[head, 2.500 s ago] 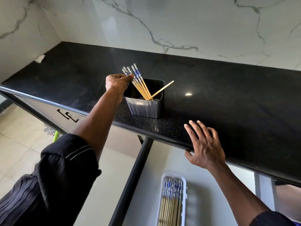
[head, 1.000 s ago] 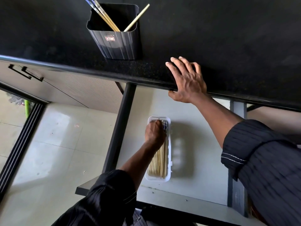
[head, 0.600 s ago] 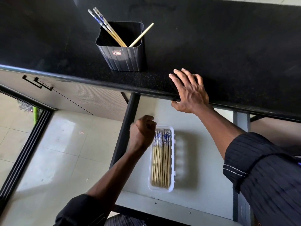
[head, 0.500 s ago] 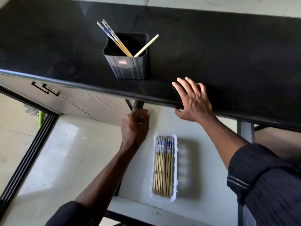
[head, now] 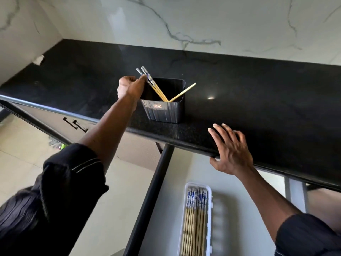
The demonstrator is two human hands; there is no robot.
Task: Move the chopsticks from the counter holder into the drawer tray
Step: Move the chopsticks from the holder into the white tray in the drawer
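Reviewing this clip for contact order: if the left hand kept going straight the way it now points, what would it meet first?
The left hand points at the two blue-patterned chopsticks leaning out of the black holder. Its fingertips look at or on them already, so they come first, then probably the holder's far rim. Depth is unclear.

The light was bright and soft, like daylight. A small white shine sat on the black counter point(head: 258, 93), and the marble wall point(head: 212, 21) had a pale glow on it. The wide lens made the counter edge bend and lean. The dark sleeve point(head: 60, 196) at the bottom left looked smeared and blurry. The white tray point(head: 209, 215) was a bit blurry too.
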